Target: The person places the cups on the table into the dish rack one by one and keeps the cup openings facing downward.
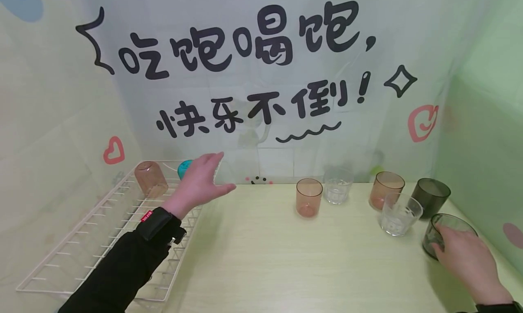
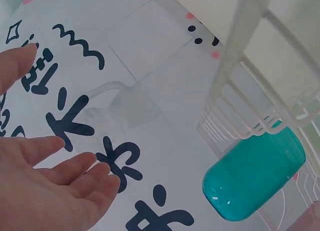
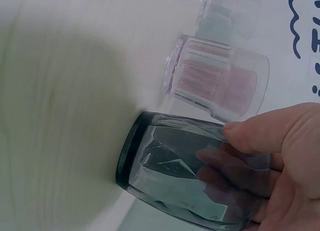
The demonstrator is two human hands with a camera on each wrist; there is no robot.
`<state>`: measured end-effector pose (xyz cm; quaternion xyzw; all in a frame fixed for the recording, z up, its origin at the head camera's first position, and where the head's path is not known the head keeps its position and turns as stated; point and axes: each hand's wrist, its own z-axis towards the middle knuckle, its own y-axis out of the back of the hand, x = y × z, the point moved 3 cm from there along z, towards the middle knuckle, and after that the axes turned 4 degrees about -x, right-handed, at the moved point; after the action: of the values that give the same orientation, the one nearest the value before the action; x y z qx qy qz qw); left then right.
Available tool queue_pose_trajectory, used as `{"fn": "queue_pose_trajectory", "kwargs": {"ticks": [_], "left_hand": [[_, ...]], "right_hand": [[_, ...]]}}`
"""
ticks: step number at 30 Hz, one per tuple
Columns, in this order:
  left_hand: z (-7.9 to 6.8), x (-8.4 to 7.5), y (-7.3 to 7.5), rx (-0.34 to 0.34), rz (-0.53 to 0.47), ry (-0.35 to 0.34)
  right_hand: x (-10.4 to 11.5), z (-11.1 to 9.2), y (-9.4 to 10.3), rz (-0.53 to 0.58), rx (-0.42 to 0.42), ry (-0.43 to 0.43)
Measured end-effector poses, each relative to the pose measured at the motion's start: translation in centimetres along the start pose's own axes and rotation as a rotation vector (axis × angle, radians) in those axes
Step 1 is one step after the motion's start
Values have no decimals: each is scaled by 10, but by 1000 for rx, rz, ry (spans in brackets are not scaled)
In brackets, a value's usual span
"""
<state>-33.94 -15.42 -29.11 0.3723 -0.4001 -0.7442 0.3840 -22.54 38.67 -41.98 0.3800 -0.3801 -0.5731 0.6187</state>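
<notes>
**Right hand [image 1: 470,261] grips a grey glass [image 3: 172,161] at the worktop's [image 1: 286,258] right edge**

The thumb presses one side of the grey glass, and the fingers show through its wall. Whether its base touches the worktop is unclear. Just beyond it stand a clear tumbler [image 1: 400,220] and a dark glass [image 1: 431,198], the latter nearest the back right corner, with an amber-pink tumbler [image 1: 385,189] beside them.

Along the back edge, right of its middle, a pinkish glass [image 1: 309,198] and a faceted clear glass [image 1: 337,191] stand side by side.

The left hand [image 1: 198,181] holds nothing, fingers extended and thumb apart, near a teal glass [image 2: 255,173] in the white wire rack [image 1: 77,226] along the left edge. A rose-coloured glass [image 1: 151,181] is also in the rack.
</notes>
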Motion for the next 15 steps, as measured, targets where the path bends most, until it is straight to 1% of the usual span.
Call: {"fn": "queue_pose_trajectory", "kwargs": {"ticks": [3, 9, 11, 15], "left_hand": [[-1, -5, -3, 1, 11, -28], [-2, -12, -8, 5, 17, -49], [-3, -15, -10, 8, 13, -57], [-5, -21, -13, 14, 3, -73]], "right_hand": [[1, 0, 1, -7, -10, 10], [1, 1, 2, -15, -12, 26], [1, 1, 2, -12, -28, 33], [-1, -1, 3, -1, -22, 20]]}}
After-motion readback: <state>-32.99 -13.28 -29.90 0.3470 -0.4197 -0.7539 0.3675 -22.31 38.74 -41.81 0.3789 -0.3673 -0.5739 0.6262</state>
